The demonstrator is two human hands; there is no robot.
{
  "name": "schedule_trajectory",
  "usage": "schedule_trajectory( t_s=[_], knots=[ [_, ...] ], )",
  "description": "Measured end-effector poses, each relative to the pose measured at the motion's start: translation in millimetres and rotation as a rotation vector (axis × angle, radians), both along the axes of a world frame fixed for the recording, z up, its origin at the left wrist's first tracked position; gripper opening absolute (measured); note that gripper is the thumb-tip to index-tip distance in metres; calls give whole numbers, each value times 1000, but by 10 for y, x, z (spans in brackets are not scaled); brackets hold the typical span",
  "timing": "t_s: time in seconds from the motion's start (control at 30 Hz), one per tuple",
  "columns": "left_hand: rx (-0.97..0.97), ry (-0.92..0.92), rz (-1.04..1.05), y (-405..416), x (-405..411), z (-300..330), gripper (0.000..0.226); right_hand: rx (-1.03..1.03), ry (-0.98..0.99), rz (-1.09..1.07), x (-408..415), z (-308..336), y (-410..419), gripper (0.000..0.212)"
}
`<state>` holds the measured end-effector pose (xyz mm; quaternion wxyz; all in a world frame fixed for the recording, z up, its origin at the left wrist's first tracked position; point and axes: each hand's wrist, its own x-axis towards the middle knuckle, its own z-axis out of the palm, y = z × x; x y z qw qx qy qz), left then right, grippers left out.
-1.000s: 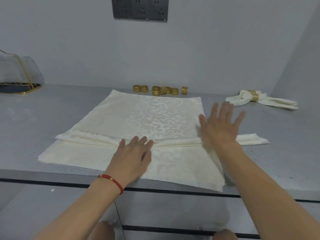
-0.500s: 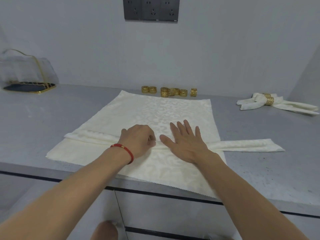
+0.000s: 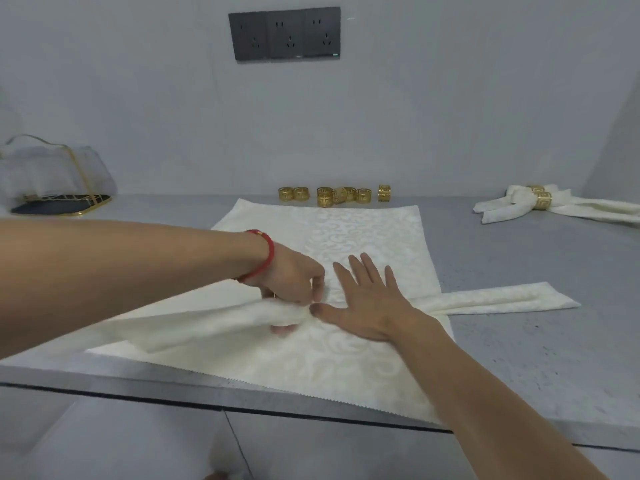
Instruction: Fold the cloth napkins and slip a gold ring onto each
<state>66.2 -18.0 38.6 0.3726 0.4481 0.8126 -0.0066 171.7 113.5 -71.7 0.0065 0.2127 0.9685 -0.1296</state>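
A cream cloth napkin folded into a long strip (image 3: 491, 301) lies across a flat cream napkin (image 3: 363, 233) spread on the grey counter. My left hand (image 3: 294, 282), with a red cord at the wrist, grips the strip near its middle and lifts its left half off the flat napkin. My right hand (image 3: 367, 303) presses flat with straight fingers on the strip's centre. Several gold rings (image 3: 334, 195) stand in a row by the back wall. Finished napkins with gold rings (image 3: 540, 200) lie at the back right.
A clear stand with a gold frame (image 3: 59, 181) sits at the back left of the counter (image 3: 536, 341). Dark wall sockets (image 3: 285, 33) are above the rings. The counter's front edge runs just below the flat napkin.
My left hand has closed on the folded strip and raised its left half. My right hand stayed flat at the strip's centre. The view moved closer.
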Motion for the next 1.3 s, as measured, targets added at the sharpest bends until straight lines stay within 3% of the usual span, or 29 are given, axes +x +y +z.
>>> schedule_trajectory(
  t_s=[0.1, 0.27, 0.43, 0.57, 0.7, 0.83, 1.0, 1.13, 1.23, 1.3],
  knots=[
    [32, -220, -1, -7, -154, 76, 29, -11, -9, 16, 2, 0, 6, 110],
    [257, -239, -140, -93, -369, -244, 16, -35, -44, 79, -11, 48, 72, 88],
    [444, -50, -189, -91, -380, -442, 10, -524, 115, 172, 240, 348, 345, 50],
    [466, 15, -188, -85, -385, -540, 13, -280, 70, 136, 433, 560, 609, 14],
    [423, 87, -193, -61, -346, -536, 20, -127, -231, 94, 447, 700, 641, 24],
    [379, 209, -211, -27, -287, -536, 25, -30, -410, 60, 366, 855, 548, 34],
    [345, 265, -191, 43, -207, -523, 27, 172, -481, 22, 300, 811, 385, 42],
    [297, 297, -198, 94, -167, -487, 29, 248, -389, 24, 287, 814, 249, 23],
    [281, 314, -204, 112, -164, -463, 30, 43, -384, 12, 287, 957, 249, 24],
    [280, 300, -207, 119, -172, -459, 29, -359, -345, -80, 352, 1081, 315, 25]
  ],
)
